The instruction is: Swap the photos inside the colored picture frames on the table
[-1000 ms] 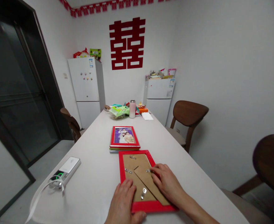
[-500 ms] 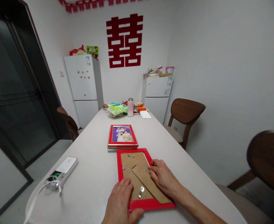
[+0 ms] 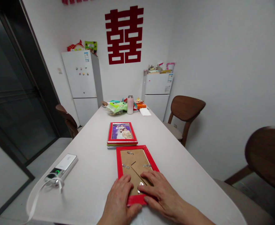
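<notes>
A red picture frame (image 3: 136, 157) lies face down on the white table (image 3: 95, 175), its brown backing board and small metal clips showing. My left hand (image 3: 120, 200) rests on the frame's near left corner, fingers flat on the backing. My right hand (image 3: 160, 194) lies flat over the near right part of the frame, fingertips by a clip. Just beyond it sits a second red frame (image 3: 122, 133) with a photo facing up, stacked on other flat things.
A white power bank (image 3: 62, 166) with a white strap lies at the left. Snack bags and a pink bottle (image 3: 130, 105) crowd the table's far end. Brown chairs (image 3: 185, 113) stand right and left; two white fridges (image 3: 82, 84) stand against the back wall.
My right hand has slid from the frame's right-side clip toward me, down to the near edge. The camera view has tilted down a little.
</notes>
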A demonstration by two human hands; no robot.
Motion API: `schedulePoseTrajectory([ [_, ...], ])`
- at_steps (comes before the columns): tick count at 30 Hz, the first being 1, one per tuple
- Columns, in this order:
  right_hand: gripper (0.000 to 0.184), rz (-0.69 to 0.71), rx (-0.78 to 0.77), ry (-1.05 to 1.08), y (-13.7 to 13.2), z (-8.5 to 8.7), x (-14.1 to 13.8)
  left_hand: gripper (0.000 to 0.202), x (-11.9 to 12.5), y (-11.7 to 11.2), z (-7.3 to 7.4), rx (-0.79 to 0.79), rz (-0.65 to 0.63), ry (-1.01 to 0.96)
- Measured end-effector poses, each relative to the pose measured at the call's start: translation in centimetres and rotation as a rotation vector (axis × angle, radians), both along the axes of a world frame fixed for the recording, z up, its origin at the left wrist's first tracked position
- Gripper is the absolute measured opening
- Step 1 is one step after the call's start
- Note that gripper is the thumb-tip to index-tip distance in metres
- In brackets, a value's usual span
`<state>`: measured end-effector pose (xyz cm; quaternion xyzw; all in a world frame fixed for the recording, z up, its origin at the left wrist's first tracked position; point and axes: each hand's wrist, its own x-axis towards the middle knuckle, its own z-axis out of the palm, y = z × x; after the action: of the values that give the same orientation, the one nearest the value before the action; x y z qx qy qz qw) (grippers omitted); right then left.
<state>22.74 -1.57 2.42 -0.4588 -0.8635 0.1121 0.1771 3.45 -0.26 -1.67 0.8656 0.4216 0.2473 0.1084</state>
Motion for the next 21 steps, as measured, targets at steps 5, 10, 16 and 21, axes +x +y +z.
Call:
schedulePoseTrajectory([
  [5,0.031,0.01,-0.038,0.008,0.0,0.1,0.1,0.039,0.0,-0.1,-0.1,-0.016,-0.006,-0.043],
  [10,0.032,0.018,-0.025,-0.013,-0.2,0.0,0.2,0.033,0.1,-0.1,0.0,-0.046,0.012,-0.071],
  [16,0.033,-0.032,0.004,0.021,0.7,0.2,-0.7,0.026,0.1,-0.3,0.1,-0.073,0.03,-0.095],
  [21,0.025,-0.117,0.067,0.066,4.1,0.0,-3.3,0.022,0.1,-0.2,0.4,-0.091,0.02,-0.057],
])
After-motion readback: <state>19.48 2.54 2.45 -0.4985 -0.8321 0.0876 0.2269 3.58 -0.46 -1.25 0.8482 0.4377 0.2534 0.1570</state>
